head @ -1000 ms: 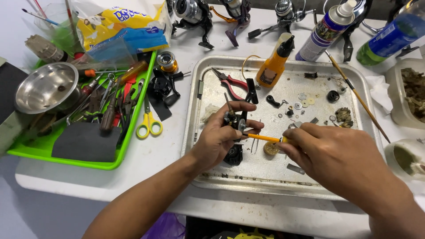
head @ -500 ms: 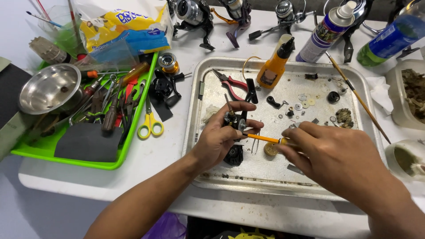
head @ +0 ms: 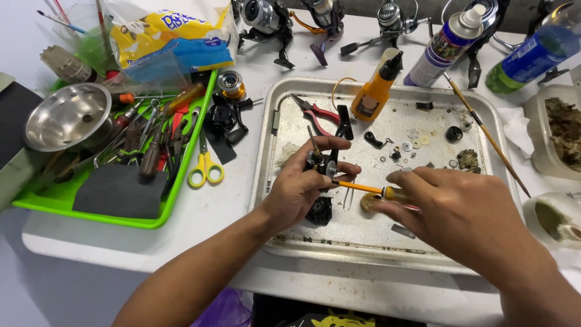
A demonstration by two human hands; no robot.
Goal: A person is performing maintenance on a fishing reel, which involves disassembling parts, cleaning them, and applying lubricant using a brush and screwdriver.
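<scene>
My left hand (head: pixel 301 183) grips a small black fishing reel body (head: pixel 319 162) over the metal tray (head: pixel 339 254). My right hand (head: pixel 451 206) holds a thin yellow-handled screwdriver (head: pixel 363 188), its tip pointing left into the reel body. A round black reel part (head: pixel 319 211) lies on the tray just below my left hand. Small washers and screws (head: pixel 414 141) are scattered on the tray behind my right hand.
Red-handled pliers (head: pixel 318 113) and an orange oil bottle (head: pixel 375 91) lie on the tray's far side. A green tray (head: pixel 57 197) of tools with a steel bowl (head: pixel 66 116) stands at left, yellow scissors (head: pixel 204 168) beside it. Spray cans, reels and tubs line the back and right.
Both hands stay at the same spot on the tray with the reel body and screwdriver; only slight shifts of the fingers show.
</scene>
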